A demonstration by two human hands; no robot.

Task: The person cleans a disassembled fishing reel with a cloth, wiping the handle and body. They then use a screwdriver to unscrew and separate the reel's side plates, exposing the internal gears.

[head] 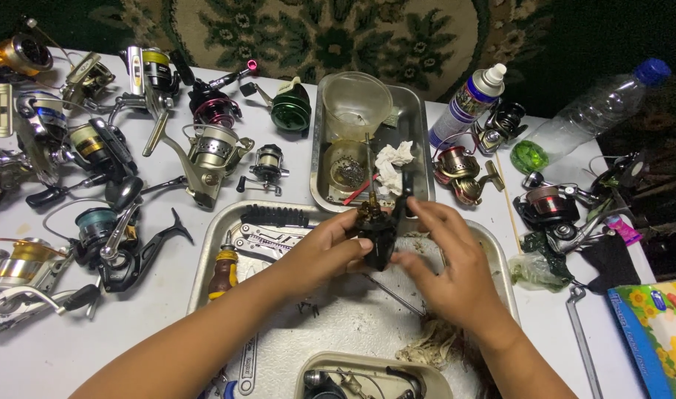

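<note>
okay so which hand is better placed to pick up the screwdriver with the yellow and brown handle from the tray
Probably the left hand. The screwdriver lies at the tray's left edge, beside the left forearm. The right hand sits across the black reel body both hold.

Reels [94, 155] left of two trays [205, 258], spray can [471, 100] right.

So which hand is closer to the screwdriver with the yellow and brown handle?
Left. The left hand grips the black reel body just right of the screwdriver in the metal tray. The right hand is farther, on the reel's other side.
</note>
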